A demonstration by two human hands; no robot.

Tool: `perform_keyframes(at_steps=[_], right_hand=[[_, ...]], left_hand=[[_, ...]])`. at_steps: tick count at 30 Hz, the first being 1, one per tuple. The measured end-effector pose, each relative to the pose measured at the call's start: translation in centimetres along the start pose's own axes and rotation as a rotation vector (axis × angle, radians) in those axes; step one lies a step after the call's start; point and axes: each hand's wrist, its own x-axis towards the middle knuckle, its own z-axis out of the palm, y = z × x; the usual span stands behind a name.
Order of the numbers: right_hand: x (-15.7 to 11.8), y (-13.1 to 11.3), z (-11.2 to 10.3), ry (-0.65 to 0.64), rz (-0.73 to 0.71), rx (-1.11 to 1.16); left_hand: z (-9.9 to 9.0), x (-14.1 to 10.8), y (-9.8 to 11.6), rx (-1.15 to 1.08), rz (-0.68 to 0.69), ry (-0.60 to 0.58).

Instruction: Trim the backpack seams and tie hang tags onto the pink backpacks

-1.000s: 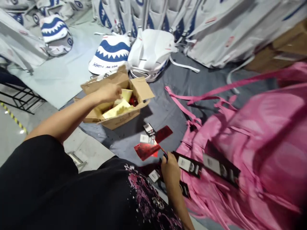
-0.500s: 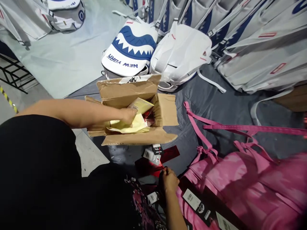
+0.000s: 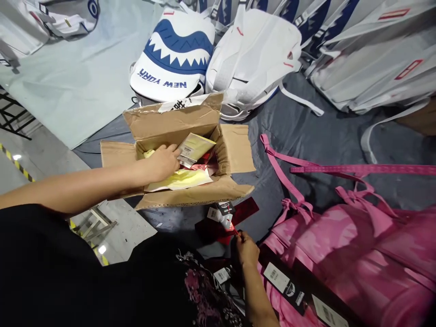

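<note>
An open cardboard box (image 3: 177,198) stands on the dark grey cloth. Inside it lie yellow paper (image 3: 182,179), a yellow packet with a label (image 3: 195,147) and some red items. My left hand (image 3: 163,163) reaches into the box, fingers spread, their tips at the packet's near edge. Below the box, my right hand (image 3: 245,247) is closed on a red cord (image 3: 233,227), which leads to black and white tags (image 3: 221,214) and dark red cards (image 3: 247,212) on the cloth.
White and blue backpacks (image 3: 177,50) stand behind the box, with more in rows at the upper right. Pink backpacks (image 3: 340,254) with long straps lie at the right, black labelled tags (image 3: 284,281) on them. A pale sheet (image 3: 78,81) covers the upper left.
My left hand has moved back to the left and its fingers have opened off the yellow paper and packet. My right hand still holds the cord. The view has shifted slightly.
</note>
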Motion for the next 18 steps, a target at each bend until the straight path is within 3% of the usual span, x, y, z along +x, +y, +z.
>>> perform_keyframes(at_steps=[5, 11, 15, 18], right_hand=[[0.1, 0.1, 0.7, 0.001, -0.015, 0.027], [0.1, 0.5, 1.0, 0.022, -0.045, 0.104], [0.1, 0.5, 1.3, 0.025, -0.039, 0.161], [0.0, 0.7, 1.4, 0.011, -0.032, 0.196]], left_hand=[[-1.2, 3.7, 0.0, 0.111, 0.203, 0.246], [-2.9, 7.9, 0.0, 0.222, 0.192, 0.244], [-2.1, 9.2, 1.3, 0.246, 0.164, 0.21], [-3.0, 9.4, 1.9, 0.135, 0.083, 0.147]])
